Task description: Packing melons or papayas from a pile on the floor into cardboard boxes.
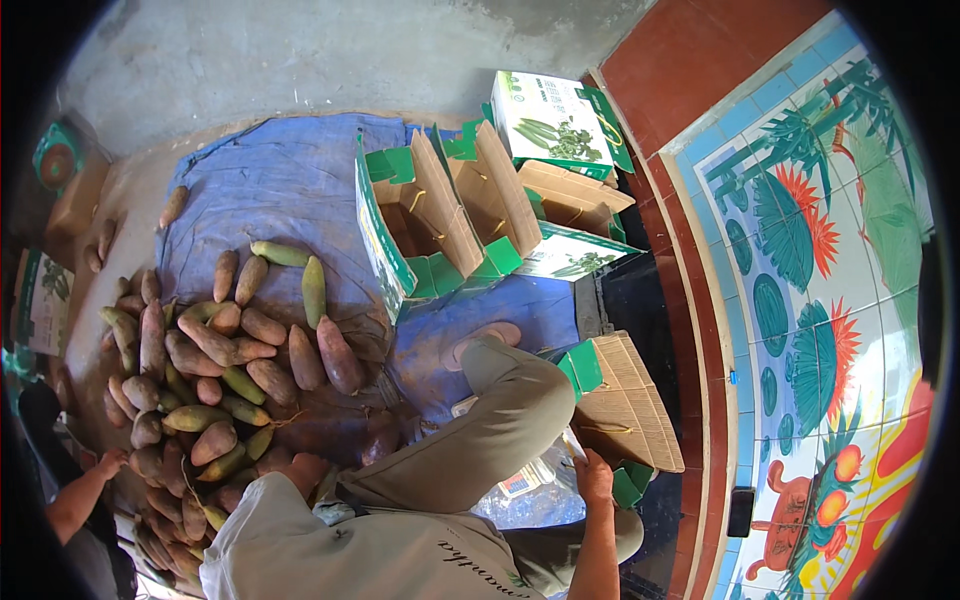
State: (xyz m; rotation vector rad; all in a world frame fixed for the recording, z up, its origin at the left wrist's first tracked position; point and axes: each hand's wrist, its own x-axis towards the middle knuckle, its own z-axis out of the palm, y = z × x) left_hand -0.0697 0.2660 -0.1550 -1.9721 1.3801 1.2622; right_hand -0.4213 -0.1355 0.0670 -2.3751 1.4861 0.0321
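My left hand is low beside the heap of long, thick vegetables, some brownish purple, others green. My sleeve and the vegetables hide most of its fingers. A purple vegetable lies close by, next to my bent knee. On the other side, my right hand has its fingers curled in at the edge of an open carton with green flaps. What they grip is too small to make out. Clear plastic with a printed label lies between my legs, just left of that hand.
Open cartons stand at the tarp's far right, beside a closed printed box. A blue tarp covers the floor. At the left, another person's hand reaches to the heap. A tiled wall bounds the right; a phone lies beside it.
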